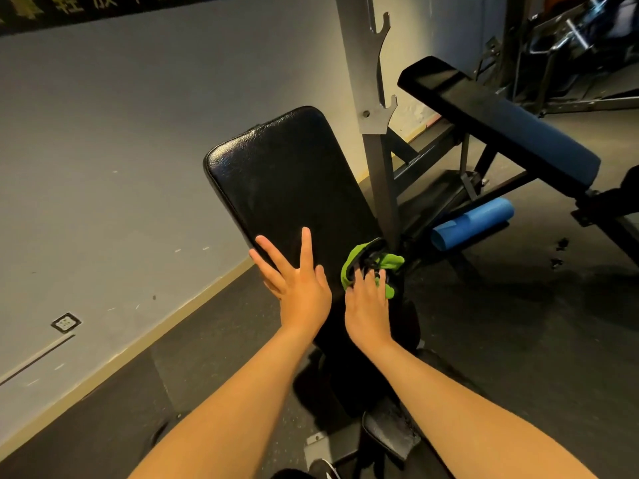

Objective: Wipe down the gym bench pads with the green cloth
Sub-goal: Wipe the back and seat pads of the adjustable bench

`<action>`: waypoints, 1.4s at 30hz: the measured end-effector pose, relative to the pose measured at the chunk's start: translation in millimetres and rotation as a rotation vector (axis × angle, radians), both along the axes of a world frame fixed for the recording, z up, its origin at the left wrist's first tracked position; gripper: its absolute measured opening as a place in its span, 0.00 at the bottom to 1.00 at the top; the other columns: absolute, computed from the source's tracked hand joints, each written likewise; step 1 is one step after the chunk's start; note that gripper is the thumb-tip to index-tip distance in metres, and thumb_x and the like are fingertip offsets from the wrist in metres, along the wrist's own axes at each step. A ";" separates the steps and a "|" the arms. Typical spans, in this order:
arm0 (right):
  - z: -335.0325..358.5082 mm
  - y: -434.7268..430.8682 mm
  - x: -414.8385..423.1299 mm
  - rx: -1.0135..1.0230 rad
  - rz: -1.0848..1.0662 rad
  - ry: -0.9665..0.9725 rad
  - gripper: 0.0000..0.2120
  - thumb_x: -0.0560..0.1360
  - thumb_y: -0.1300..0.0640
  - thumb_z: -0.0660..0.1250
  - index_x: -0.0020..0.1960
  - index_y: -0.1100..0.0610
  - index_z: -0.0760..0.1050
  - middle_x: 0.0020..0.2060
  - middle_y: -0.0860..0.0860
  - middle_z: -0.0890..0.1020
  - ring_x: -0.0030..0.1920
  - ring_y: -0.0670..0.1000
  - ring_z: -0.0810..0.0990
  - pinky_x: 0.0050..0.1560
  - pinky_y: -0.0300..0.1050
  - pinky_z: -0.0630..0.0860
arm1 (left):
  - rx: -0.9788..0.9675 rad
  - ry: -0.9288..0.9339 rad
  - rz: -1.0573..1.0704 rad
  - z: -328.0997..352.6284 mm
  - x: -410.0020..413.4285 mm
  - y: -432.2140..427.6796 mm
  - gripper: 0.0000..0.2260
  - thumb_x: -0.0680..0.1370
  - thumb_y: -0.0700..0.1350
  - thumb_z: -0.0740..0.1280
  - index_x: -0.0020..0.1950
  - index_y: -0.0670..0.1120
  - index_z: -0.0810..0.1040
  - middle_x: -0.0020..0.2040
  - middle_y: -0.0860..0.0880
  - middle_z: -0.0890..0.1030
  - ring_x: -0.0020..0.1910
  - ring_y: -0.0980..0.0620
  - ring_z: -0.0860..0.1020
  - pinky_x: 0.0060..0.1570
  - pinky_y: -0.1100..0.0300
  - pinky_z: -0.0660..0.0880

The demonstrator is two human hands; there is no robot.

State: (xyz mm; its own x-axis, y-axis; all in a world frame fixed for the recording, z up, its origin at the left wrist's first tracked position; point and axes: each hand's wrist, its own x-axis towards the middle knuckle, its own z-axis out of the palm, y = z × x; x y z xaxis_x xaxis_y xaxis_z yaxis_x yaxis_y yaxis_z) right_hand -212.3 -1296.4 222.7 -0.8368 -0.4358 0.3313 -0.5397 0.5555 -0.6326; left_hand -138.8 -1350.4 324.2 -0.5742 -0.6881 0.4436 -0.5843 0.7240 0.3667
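Note:
A black padded back pad (287, 174) of a gym bench slopes up in the middle of the view. My left hand (294, 281) lies flat on its lower left part, fingers spread, holding nothing. My right hand (366, 305) presses the green cloth (359, 261) against the pad's lower right edge, fingertips curled into the crumpled fabric. Part of the cloth hangs over the edge next to a dark strap or bracket. The seat pad (373, 375) below is dark and mostly hidden by my forearms.
A steel rack upright (377, 140) with bar hooks stands just right of the pad. A second bench with a black-and-blue pad (498, 122) is at the right, a blue rolled mat (473, 223) under it. Grey wall (103, 150) on the left, dark rubber floor (518, 323).

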 end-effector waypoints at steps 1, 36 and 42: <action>-5.2 4.3 14.2 0.002 0.048 0.021 0.24 0.84 0.53 0.50 0.78 0.56 0.56 0.77 0.58 0.59 0.79 0.61 0.44 0.77 0.55 0.46 | 0.000 0.001 -0.007 -0.1 1.1 -0.1 0.36 0.82 0.44 0.64 0.80 0.64 0.45 0.73 0.46 0.20 0.73 0.38 0.23 0.71 0.39 0.38; -34.7 21.6 -6.6 -0.235 -0.028 -0.275 0.23 0.79 0.55 0.62 0.73 0.52 0.61 0.67 0.56 0.64 0.68 0.61 0.63 0.68 0.56 0.63 | 0.635 0.373 -0.024 -80.6 41.8 31.4 0.37 0.84 0.48 0.60 0.80 0.57 0.35 0.81 0.50 0.55 0.79 0.48 0.55 0.75 0.51 0.57; -41.2 23.1 2.7 -0.242 -0.143 -0.378 0.22 0.80 0.55 0.62 0.73 0.54 0.61 0.68 0.57 0.65 0.67 0.61 0.66 0.67 0.55 0.64 | 0.629 0.314 -0.041 -83.2 46.1 29.0 0.37 0.84 0.51 0.60 0.79 0.59 0.33 0.81 0.51 0.56 0.78 0.49 0.59 0.71 0.56 0.61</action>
State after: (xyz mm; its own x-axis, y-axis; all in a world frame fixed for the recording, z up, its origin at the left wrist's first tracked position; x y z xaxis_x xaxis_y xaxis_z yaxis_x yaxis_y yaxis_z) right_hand -209.7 -1273.3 181.6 -0.9645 -0.2548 0.0693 -0.1750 0.4203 -0.8903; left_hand -92.7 -1321.4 241.0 -0.5147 -0.8492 0.1181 -0.3589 0.3384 0.8699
